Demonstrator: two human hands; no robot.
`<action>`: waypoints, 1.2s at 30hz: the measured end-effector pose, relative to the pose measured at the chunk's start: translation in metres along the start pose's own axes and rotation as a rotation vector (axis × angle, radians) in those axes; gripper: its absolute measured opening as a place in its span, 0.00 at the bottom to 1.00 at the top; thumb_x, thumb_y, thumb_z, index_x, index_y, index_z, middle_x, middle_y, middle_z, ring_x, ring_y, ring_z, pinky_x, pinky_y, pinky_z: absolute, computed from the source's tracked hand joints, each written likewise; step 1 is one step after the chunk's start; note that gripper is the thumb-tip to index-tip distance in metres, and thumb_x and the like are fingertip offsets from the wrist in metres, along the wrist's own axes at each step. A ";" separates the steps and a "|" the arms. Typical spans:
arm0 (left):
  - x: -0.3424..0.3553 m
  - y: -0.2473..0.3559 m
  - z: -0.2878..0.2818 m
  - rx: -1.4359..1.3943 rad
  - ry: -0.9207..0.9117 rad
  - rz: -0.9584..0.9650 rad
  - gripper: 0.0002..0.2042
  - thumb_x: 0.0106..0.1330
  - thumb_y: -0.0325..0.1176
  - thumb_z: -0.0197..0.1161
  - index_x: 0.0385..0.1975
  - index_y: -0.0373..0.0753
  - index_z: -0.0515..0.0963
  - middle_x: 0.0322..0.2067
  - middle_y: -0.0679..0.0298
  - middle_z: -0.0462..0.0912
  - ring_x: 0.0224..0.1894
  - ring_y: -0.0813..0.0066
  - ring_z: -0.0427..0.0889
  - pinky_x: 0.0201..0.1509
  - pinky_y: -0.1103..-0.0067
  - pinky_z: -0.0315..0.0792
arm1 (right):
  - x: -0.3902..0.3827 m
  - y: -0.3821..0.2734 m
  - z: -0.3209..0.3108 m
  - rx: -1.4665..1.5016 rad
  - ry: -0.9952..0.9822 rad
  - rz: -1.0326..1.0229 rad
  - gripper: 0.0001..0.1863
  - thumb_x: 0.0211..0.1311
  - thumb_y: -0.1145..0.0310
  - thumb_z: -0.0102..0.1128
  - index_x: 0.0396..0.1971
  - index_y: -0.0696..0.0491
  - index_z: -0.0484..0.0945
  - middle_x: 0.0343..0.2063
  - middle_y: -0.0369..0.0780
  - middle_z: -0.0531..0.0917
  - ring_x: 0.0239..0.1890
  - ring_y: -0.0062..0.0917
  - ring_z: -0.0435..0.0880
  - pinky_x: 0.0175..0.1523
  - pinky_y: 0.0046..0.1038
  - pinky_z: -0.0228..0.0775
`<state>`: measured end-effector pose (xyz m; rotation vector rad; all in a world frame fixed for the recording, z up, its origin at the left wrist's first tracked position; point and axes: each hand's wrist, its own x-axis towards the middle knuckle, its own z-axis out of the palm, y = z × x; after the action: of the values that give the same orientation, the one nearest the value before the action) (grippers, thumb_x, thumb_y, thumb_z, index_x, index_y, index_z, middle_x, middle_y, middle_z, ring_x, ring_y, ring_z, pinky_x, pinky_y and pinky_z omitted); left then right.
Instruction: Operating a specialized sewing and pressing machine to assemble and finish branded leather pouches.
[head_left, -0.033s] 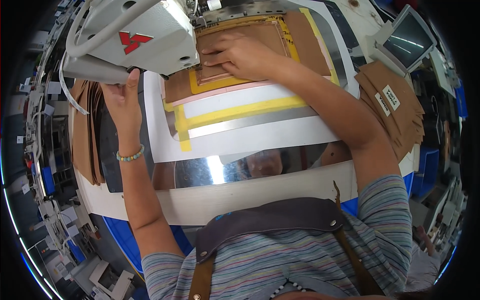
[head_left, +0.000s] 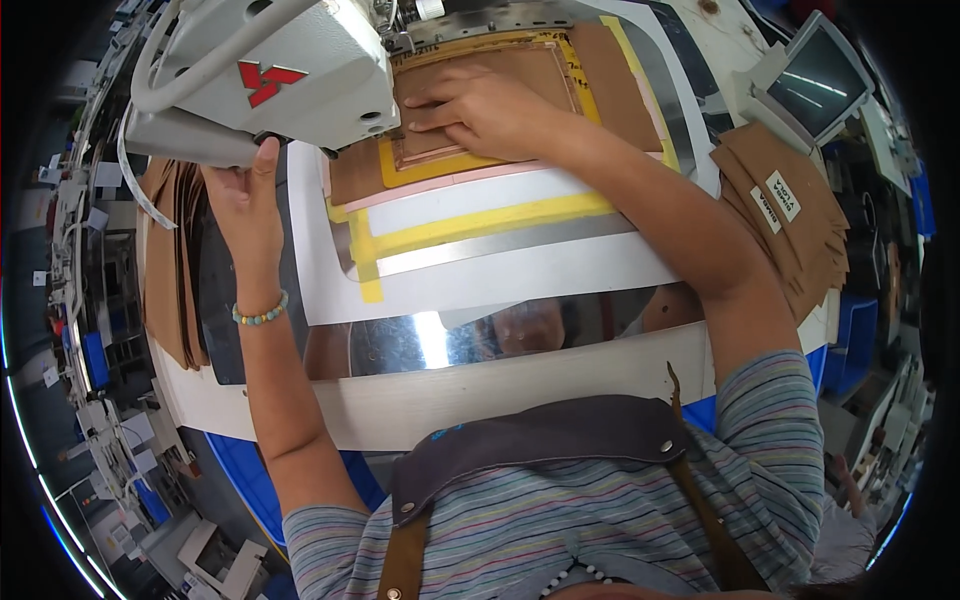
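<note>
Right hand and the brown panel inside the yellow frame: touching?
Touching. The head view shows the right hand resting on the brown panel, no gap visible.

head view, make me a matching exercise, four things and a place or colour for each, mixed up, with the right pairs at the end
Things:
1. left hand
2. right hand
3. bracelet
4. screen

Places and colours:
A. spread over a brown panel framed in yellow
B. upper right, its dark face crossed by light streaks
C. thumb up at the lower edge of a white machine
D. beads in blue-green and yellow tones

Right pairs: 1-C, 2-A, 3-D, 4-B
</note>
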<state>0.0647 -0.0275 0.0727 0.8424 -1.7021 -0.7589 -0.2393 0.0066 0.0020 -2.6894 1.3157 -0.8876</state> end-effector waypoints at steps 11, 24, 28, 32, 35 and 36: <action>-0.053 -0.017 -0.005 0.497 -0.391 -0.058 0.20 0.78 0.33 0.58 0.66 0.36 0.76 0.69 0.58 0.76 0.73 0.54 0.68 0.76 0.64 0.61 | -0.001 0.001 -0.002 0.067 -0.010 0.023 0.18 0.65 0.73 0.58 0.52 0.50 0.88 0.60 0.37 0.84 0.64 0.35 0.77 0.70 0.39 0.69; -0.061 -0.021 0.003 0.753 -0.526 0.139 0.22 0.77 0.39 0.58 0.69 0.41 0.75 0.71 0.59 0.73 0.76 0.51 0.62 0.78 0.61 0.56 | -0.006 0.008 -0.157 -0.247 -0.543 0.512 0.19 0.72 0.63 0.61 0.57 0.56 0.84 0.51 0.46 0.88 0.50 0.40 0.87 0.60 0.37 0.78; -0.060 -0.021 0.002 0.750 -0.545 0.137 0.23 0.77 0.40 0.58 0.69 0.42 0.75 0.71 0.59 0.72 0.77 0.51 0.61 0.78 0.61 0.55 | -0.047 0.001 -0.162 -0.524 -0.814 0.723 0.24 0.73 0.62 0.60 0.65 0.56 0.77 0.58 0.47 0.84 0.56 0.40 0.84 0.65 0.36 0.75; -0.059 -0.020 0.003 0.776 -0.553 0.147 0.23 0.77 0.40 0.57 0.70 0.41 0.74 0.71 0.58 0.72 0.77 0.51 0.62 0.78 0.61 0.56 | -0.100 0.014 -0.141 -0.521 -0.410 0.520 0.25 0.76 0.60 0.56 0.67 0.56 0.74 0.67 0.47 0.76 0.66 0.39 0.77 0.69 0.37 0.72; -0.058 -0.020 0.005 0.788 -0.550 0.155 0.24 0.77 0.40 0.57 0.70 0.41 0.74 0.71 0.57 0.72 0.76 0.50 0.62 0.78 0.61 0.56 | -0.119 0.031 -0.121 -0.474 -0.355 0.493 0.29 0.78 0.58 0.53 0.72 0.57 0.67 0.75 0.45 0.66 0.73 0.38 0.69 0.74 0.38 0.66; -0.059 -0.020 0.006 0.790 -0.546 0.156 0.24 0.77 0.40 0.57 0.70 0.41 0.74 0.71 0.57 0.72 0.76 0.50 0.62 0.78 0.61 0.56 | -0.121 0.033 -0.117 -0.460 -0.319 0.445 0.29 0.78 0.59 0.53 0.73 0.56 0.66 0.75 0.44 0.65 0.74 0.37 0.68 0.76 0.38 0.64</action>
<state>0.0748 0.0107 0.0245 1.0605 -2.5970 -0.1805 -0.3801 0.1002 0.0335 -2.4840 2.1034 -0.1144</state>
